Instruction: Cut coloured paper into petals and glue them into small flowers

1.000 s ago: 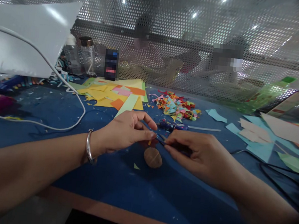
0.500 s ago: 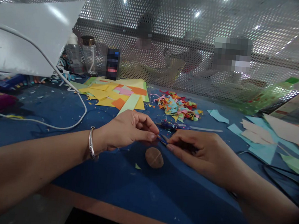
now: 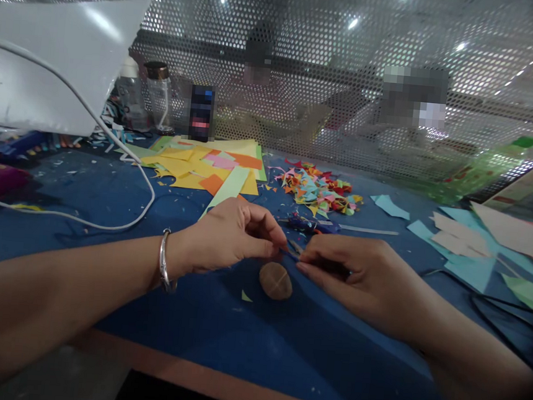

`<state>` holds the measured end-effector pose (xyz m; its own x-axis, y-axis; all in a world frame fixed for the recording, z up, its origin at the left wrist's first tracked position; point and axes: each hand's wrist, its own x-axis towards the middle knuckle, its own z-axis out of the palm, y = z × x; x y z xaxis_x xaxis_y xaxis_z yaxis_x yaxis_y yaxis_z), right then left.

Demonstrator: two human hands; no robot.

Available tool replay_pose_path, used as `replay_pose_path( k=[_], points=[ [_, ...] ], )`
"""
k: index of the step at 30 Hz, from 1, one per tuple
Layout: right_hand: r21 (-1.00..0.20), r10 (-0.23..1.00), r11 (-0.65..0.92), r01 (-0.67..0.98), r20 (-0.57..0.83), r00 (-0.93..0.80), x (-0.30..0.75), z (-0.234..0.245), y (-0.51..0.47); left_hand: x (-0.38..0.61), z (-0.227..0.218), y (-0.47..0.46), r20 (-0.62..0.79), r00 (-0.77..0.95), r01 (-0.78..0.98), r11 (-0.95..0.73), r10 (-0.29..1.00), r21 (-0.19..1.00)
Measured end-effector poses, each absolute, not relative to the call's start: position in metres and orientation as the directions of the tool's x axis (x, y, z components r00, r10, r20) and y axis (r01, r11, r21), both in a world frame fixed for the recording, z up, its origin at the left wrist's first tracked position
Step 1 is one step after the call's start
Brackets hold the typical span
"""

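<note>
My left hand (image 3: 230, 234), with a silver bangle at its wrist, pinches something tiny between thumb and forefinger just above a small brown oval piece (image 3: 275, 280) marked with a cross, which lies on the blue table cover (image 3: 217, 333). My right hand (image 3: 357, 276) is closed around a thin dark tool (image 3: 292, 250) whose tip meets the left fingertips. What the left fingers pinch is too small to name. A small green paper scrap (image 3: 244, 296) lies beside the oval piece.
A heap of coloured paper cuttings (image 3: 318, 189) and yellow and orange sheets (image 3: 204, 166) lie behind the hands. Pale blue and white sheets (image 3: 468, 242) spread at the right. A white cable (image 3: 112, 149), bottles (image 3: 156, 97) and a perforated screen stand behind; people sit beyond it.
Both hands stay together over the brown piece, with only slight shifts of the fingertips. The view has moved a little.
</note>
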<state>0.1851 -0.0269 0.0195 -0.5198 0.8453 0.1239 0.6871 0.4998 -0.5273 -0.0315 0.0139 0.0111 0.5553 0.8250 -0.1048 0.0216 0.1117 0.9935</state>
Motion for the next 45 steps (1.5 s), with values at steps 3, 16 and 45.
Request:
replay_pose_path(
  k=[3, 16, 45],
  points=[
    [-0.521, 0.846, 0.5, 0.692, 0.126, -0.517, 0.184, 0.02, -0.026, -0.03, 0.011, 0.013, -0.077, 0.542, 0.034, 0.07, 0.837, 0.997],
    [-0.466, 0.86, 0.498, 0.731, 0.155, -0.487, 0.187, 0.021, -0.024, -0.032, 0.009, 0.016, 0.03, 0.542, 0.018, -0.047, 0.84, 0.999],
    [-0.46, 0.871, 0.483, 0.745, 0.166, -0.462, 0.193, 0.029, -0.02, -0.04, 0.013, 0.029, -0.061, 0.44, -0.137, 0.135, 0.896, 0.981]
  ],
)
